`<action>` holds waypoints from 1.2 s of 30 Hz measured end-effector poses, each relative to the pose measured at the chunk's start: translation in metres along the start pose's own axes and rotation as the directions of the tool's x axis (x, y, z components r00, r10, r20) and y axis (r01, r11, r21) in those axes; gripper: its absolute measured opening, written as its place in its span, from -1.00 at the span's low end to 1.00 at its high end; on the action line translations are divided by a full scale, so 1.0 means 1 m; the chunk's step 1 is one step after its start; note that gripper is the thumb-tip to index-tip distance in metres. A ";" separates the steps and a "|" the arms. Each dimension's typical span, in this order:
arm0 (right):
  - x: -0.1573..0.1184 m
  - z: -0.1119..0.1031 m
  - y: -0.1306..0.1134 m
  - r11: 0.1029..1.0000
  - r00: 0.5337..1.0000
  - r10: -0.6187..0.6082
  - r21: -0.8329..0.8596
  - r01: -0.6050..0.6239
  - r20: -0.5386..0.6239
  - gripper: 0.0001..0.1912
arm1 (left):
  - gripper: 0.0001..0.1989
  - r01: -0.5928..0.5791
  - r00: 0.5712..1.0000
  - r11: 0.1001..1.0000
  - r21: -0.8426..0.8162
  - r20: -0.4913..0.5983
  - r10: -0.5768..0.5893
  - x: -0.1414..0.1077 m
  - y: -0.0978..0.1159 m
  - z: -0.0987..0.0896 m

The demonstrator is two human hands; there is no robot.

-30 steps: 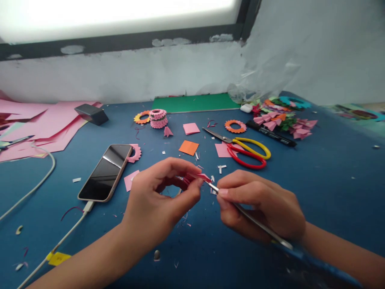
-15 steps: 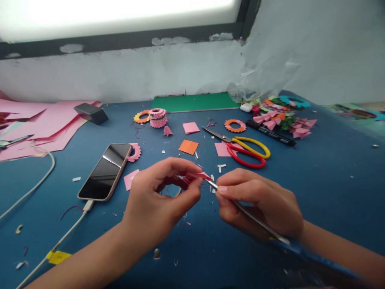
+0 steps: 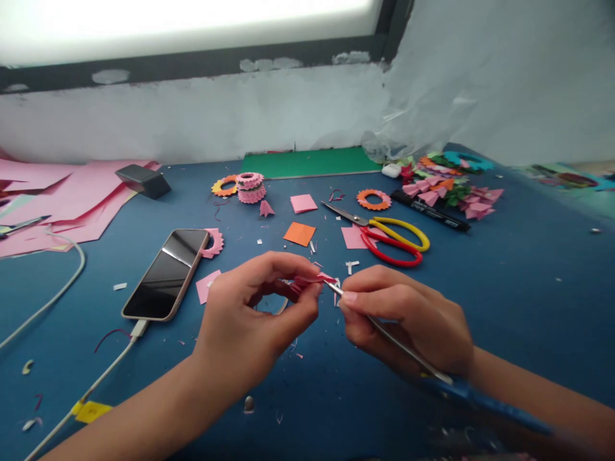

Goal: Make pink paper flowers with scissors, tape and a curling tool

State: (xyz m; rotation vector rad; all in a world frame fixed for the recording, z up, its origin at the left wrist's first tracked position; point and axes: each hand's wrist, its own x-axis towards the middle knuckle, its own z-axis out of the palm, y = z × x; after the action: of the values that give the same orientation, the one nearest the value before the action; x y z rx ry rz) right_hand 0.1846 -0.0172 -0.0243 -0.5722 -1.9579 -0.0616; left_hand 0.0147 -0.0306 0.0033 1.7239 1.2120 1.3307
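My left hand point(image 3: 250, 307) pinches a small folded piece of pink paper point(image 3: 307, 282) between thumb and fingertips; the fingers hide part of it. In a pen-like grip, my right hand point(image 3: 408, 317) holds a slim metal tool with a blue rear end point(image 3: 408, 352). Its thin tip meets the right end of the folded paper. Beyond the hands lie an orange paper square point(image 3: 300, 234), pink paper squares point(image 3: 303, 203) and scissors point(image 3: 391, 234) with one yellow and one red handle.
A phone point(image 3: 166, 275) on a white cable lies at left, beside pink sheets point(image 3: 81, 198) and a dark block point(image 3: 143, 181). Toothed paper rings point(image 3: 373, 200), a black marker point(image 3: 432, 211), folded paper pieces point(image 3: 480, 203) and a green board point(image 3: 312, 163) lie farther back. Paper scraps dot the blue table.
My right hand has shifted slightly left, bringing the tool's tip a little further onto the pink paper. My left hand keeps its pinch. The whole view has drifted slightly.
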 end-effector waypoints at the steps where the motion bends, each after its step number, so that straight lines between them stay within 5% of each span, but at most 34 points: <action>1: 0.000 0.000 0.000 1.000 1.000 0.002 -0.004 -0.002 0.003 -0.85 | -0.85 0.002 1.000 1.000 -0.002 0.003 -0.002 0.000 0.000 0.000; 21: 0.005 0.001 -0.004 0.995 0.994 0.096 -0.026 -0.095 0.045 -0.76 | -0.89 0.054 0.998 0.998 0.024 -0.043 -0.053 0.004 -0.002 0.001; 27: 0.007 -0.004 -0.004 0.995 0.998 0.058 -0.080 -0.055 0.034 -0.79 | -0.88 0.089 0.983 0.995 -0.036 -0.156 -0.093 0.009 0.007 -0.004; 36: 0.007 -0.008 -0.005 0.999 0.998 0.019 -0.028 -0.017 0.067 -0.83 | -0.89 0.080 0.996 0.997 -0.015 -0.031 -0.081 0.005 0.006 -0.002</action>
State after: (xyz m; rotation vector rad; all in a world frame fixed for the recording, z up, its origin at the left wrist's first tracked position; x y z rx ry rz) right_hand 0.1864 -0.0215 -0.0136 -0.6174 -2.0197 -0.0586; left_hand 0.0147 -0.0283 0.0109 1.6333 1.2737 1.3196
